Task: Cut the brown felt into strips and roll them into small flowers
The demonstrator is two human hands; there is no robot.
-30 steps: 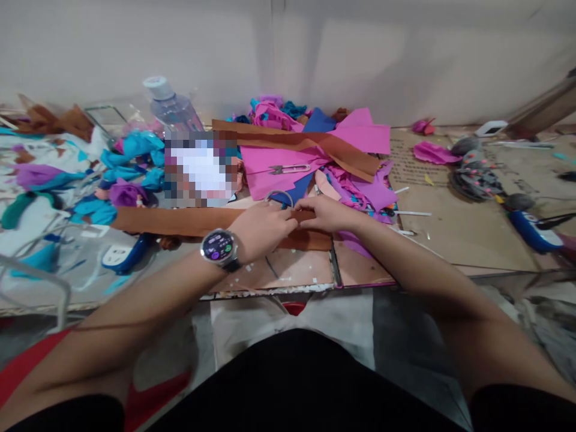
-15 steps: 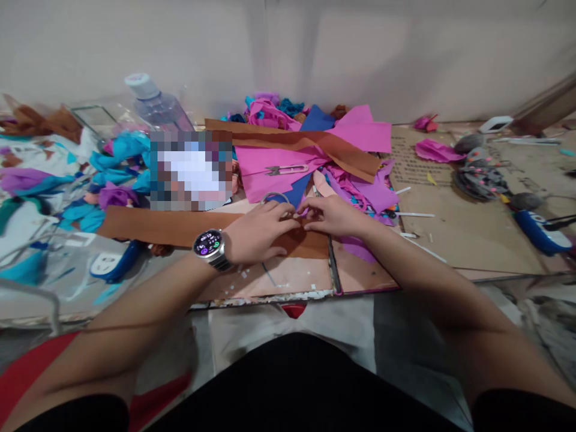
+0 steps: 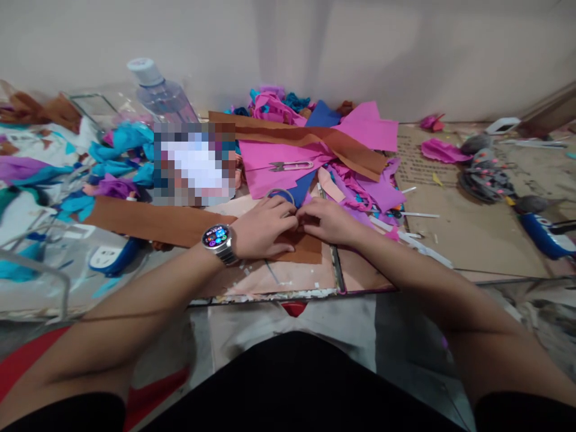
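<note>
A thin ring (image 3: 282,193) shows above the fingers of my left hand (image 3: 261,231), which wears a watch (image 3: 217,237). My left fingers curl over the ring, while the thumb rests on a long brown strip (image 3: 148,219) of paper or cloth. Touching the left fingertips, my right hand (image 3: 330,222) has its fingers bent together in a pinch; what lies between them is hidden. The strip runs flat under both hands. Small thread snips (image 3: 290,166) lie on a pink sheet (image 3: 256,183) just beyond.
A plastic bottle (image 3: 164,99) stands at the back left, near a blurred-out patch (image 3: 195,165). Turquoise scraps (image 3: 128,138) cover the left side. Blue-and-white power sockets (image 3: 110,258) lie at both sides. Cardboard (image 3: 438,222) and a dark pincushion-like object (image 3: 486,174) are right.
The brown strip has slid slightly left under my hands. My right fingers have drawn closer to the left ones, and a purple piece by the right wrist has shifted out of sight.
</note>
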